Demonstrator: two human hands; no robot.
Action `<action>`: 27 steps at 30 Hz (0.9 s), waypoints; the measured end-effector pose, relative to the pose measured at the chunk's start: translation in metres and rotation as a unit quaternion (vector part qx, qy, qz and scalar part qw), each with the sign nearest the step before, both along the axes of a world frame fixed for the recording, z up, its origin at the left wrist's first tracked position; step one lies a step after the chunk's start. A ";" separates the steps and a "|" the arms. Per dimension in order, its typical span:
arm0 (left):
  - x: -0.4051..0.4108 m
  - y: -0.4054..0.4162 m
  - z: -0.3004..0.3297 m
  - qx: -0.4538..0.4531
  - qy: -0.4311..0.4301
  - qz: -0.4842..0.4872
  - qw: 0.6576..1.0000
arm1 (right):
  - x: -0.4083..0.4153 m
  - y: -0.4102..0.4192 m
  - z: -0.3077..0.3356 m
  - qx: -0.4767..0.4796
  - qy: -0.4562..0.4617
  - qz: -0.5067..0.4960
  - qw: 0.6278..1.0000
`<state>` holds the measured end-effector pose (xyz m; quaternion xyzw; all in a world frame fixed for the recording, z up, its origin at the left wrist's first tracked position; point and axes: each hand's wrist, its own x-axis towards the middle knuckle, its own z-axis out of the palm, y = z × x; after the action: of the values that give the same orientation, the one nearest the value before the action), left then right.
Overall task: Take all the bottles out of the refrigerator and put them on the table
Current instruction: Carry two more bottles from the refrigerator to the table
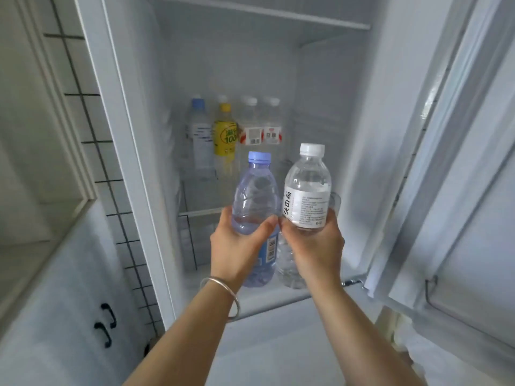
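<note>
Before the open refrigerator [133, 135], left hand [237, 246] gripping a blue-capped bottle [255, 196], right hand [315, 246] gripping a white-capped bottle [308, 188], fingers curled round each, four bottles [234, 132] on the shelf behind.

A white cabinet [69, 316] with two black handles [107, 324] sits at seven o'clock, below a tiled wall [92, 118].

left arm: reaches up from 6 o'clock toward 12, bangle [223, 295] on wrist | left hand [237, 246]: fingers curled, gripping | right arm: rises from 5 o'clock | right hand [315, 246]: fingers curled, gripping, touching left thumb at 9 o'clock
</note>
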<state>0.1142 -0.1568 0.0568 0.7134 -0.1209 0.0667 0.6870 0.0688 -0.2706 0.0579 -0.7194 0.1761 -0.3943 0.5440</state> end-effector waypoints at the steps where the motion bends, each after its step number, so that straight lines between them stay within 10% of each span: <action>1: -0.013 -0.001 -0.003 0.006 0.004 -0.018 1.000 | -0.018 0.000 -0.004 0.008 0.010 -0.016 1.000; 27: -0.438 -0.215 -0.038 0.044 0.000 -0.423 0.905 | -0.526 -0.145 -0.027 0.026 0.141 -0.437 0.888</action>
<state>-0.3240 -0.3722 0.0190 0.6246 -0.4139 -0.2357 0.6189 -0.4572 -0.4153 0.0310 -0.6031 0.5576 -0.4821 0.3049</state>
